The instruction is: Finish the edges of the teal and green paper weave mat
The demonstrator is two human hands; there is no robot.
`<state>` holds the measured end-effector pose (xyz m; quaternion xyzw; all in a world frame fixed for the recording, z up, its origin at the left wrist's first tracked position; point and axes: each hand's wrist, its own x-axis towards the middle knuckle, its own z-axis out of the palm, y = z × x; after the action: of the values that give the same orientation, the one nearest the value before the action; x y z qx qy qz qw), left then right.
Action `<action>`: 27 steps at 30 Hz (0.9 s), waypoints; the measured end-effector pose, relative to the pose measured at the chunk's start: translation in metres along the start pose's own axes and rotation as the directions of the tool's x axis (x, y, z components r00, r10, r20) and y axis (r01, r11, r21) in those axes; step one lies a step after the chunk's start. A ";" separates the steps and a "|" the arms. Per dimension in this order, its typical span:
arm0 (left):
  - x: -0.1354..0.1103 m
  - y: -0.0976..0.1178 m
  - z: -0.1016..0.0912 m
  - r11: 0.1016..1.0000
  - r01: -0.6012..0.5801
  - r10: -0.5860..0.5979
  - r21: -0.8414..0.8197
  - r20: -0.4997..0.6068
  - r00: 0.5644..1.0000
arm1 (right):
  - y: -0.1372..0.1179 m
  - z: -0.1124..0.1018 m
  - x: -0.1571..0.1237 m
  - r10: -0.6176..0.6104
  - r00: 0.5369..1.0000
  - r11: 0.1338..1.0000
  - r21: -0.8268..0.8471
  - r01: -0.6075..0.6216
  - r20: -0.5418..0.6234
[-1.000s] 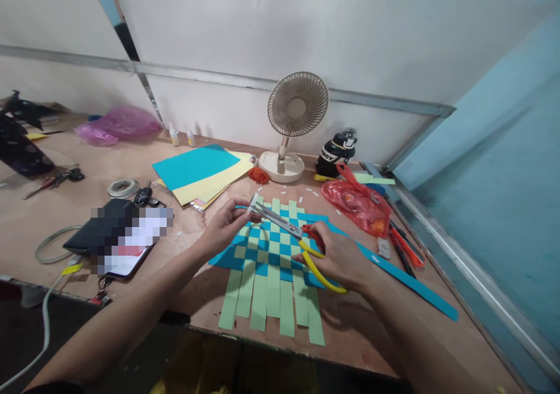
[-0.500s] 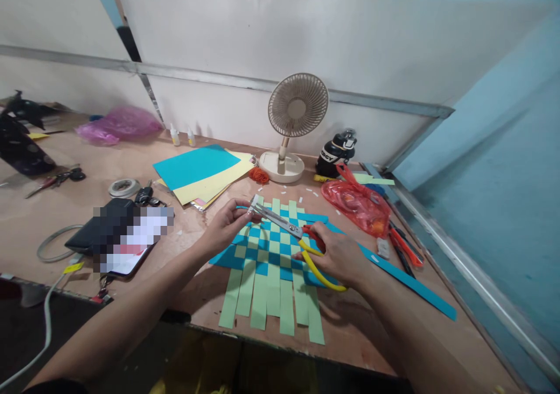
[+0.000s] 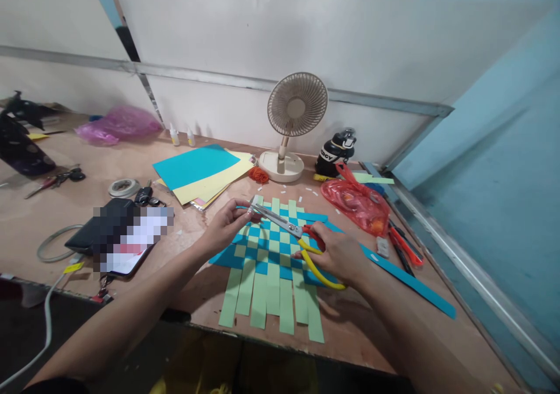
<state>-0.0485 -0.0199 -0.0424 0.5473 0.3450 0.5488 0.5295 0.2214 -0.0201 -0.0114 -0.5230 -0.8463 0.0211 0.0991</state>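
Note:
A woven mat of blue and light green paper strips [image 3: 268, 254] lies on the wooden table [image 3: 65, 207], its green ends hanging toward the near edge. My right hand [image 3: 339, 257] grips scissors [image 3: 291, 230] by their red and yellow handles, blades nearly closed and pointing left over the mat's far side. My left hand [image 3: 228, 223] pinches a small piece at the blade tips, near the mat's upper left corner; what it pinches is too small to name.
Behind the mat stand a small desk fan [image 3: 292, 122], an orange thread bundle [image 3: 259, 175] and stacked blue and yellow sheets [image 3: 201, 172]. A red plastic bag [image 3: 356, 204], pens [image 3: 406, 248] and a long blue strip [image 3: 406, 283] lie right. A phone, keys and tape roll [image 3: 123, 187] lie left.
Almost nothing: both hands and the scissors stay over the mat, shifted very slightly.

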 end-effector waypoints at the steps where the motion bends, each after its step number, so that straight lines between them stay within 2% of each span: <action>1: 0.000 0.000 0.000 1.000 -0.001 0.001 0.001 -0.002 1.000 | 0.000 0.001 0.000 0.000 1.000 1.000 -0.020 0.000 -0.019; 10: 0.003 -0.006 -0.003 0.999 -0.042 0.042 0.013 0.011 0.999 | 0.003 0.008 0.000 -0.033 0.996 0.982 -0.186 0.017 -0.084; 22: 0.004 -0.010 -0.007 0.992 -0.067 0.065 0.105 0.027 0.998 | 0.006 0.013 -0.001 -0.075 0.985 0.957 -0.289 0.027 -0.154; 25: 0.003 -0.011 -0.009 0.976 -0.057 0.048 0.211 0.049 0.998 | 0.008 0.011 0.000 -0.054 0.982 0.948 -0.317 -0.006 -0.183; 27: 0.003 -0.010 -0.012 0.917 -0.071 0.065 0.393 0.028 0.997 | 0.011 0.009 0.001 -0.023 0.977 0.941 -0.335 -0.050 -0.212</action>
<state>-0.0572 -0.0128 -0.0534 0.6581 0.4250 0.4824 0.3919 0.2288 -0.0140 -0.0219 -0.5373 -0.8182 -0.1799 0.0975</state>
